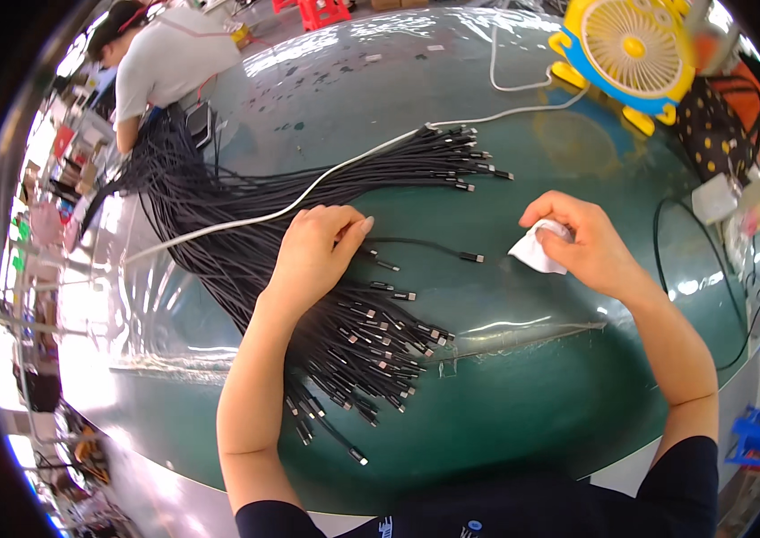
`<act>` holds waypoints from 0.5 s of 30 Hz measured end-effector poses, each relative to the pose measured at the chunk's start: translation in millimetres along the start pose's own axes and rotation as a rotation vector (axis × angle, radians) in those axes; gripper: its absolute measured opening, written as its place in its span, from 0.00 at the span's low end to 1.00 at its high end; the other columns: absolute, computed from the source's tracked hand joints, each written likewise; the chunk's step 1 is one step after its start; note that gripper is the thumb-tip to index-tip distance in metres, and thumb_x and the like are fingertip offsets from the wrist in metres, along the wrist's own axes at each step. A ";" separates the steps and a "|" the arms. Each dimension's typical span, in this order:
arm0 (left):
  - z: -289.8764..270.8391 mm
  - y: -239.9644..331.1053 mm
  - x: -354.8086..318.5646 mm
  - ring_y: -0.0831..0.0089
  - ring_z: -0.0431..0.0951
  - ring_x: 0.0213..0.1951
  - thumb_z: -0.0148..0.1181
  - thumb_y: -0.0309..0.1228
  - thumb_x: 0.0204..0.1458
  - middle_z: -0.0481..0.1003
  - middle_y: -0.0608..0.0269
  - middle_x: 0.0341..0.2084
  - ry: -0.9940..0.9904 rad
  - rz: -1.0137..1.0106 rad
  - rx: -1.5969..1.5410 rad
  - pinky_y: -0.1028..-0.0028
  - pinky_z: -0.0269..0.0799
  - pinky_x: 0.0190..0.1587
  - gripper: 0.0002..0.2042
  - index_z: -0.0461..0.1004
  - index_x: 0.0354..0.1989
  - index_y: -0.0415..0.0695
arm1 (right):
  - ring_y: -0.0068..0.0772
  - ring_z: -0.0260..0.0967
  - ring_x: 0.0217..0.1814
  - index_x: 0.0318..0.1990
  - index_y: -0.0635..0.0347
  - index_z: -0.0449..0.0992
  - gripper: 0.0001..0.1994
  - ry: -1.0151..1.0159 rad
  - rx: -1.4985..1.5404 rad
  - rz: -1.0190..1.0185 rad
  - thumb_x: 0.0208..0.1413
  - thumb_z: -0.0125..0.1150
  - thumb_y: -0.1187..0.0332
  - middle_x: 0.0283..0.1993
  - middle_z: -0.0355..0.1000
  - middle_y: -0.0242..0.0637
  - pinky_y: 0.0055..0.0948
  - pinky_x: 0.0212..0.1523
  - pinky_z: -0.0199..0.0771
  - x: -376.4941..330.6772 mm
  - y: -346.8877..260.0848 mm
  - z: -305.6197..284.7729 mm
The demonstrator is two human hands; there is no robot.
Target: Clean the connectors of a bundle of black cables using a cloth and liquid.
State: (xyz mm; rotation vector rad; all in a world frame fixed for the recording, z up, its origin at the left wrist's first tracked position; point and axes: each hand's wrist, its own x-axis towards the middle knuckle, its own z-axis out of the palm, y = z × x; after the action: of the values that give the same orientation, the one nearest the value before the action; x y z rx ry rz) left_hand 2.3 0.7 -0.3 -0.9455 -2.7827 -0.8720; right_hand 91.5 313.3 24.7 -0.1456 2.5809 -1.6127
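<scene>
Cables (227,260): two bunches, one under the left hand (314,249), grip unclear. Right hand (590,242) pinches one white cloth (533,254) between fingers.

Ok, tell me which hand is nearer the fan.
Right: the right hand is below the fan in view; the left hand is farther away, over the black cables.
</scene>
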 end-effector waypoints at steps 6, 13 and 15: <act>-2.7 13.1 0.7 0.69 0.73 0.28 0.61 0.30 0.51 0.73 0.61 0.23 -0.162 -0.181 -0.069 0.73 0.68 0.35 0.08 0.76 0.34 0.37 | 0.41 0.74 0.35 0.46 0.60 0.71 0.12 -0.301 -0.174 -0.042 0.55 0.51 0.69 0.30 0.76 0.43 0.37 0.39 0.71 -16.6 7.7 4.9; 19.4 61.1 23.7 0.63 0.74 0.39 0.65 0.28 0.44 0.74 0.61 0.35 -0.177 0.467 0.165 0.68 0.71 0.41 0.11 0.76 0.37 0.42 | 0.25 0.70 0.33 0.41 0.62 0.72 0.08 -0.228 -0.102 -0.046 0.55 0.53 0.74 0.31 0.73 0.35 0.26 0.35 0.69 -7.2 15.3 1.0; 35.1 64.8 26.3 0.62 0.74 0.40 0.65 0.29 0.44 0.73 0.62 0.36 -0.301 0.511 0.183 0.67 0.71 0.42 0.11 0.75 0.36 0.42 | 0.21 0.69 0.34 0.41 0.62 0.72 0.07 -0.208 -0.069 -0.085 0.54 0.53 0.74 0.31 0.72 0.33 0.23 0.35 0.68 -2.8 12.9 3.5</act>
State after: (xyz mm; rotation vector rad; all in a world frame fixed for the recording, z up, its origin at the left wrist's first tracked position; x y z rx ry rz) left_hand 22.4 75.8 8.7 -1.7585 -2.5662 -0.4202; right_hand 94.4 316.1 11.6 -0.4107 2.5010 -1.4487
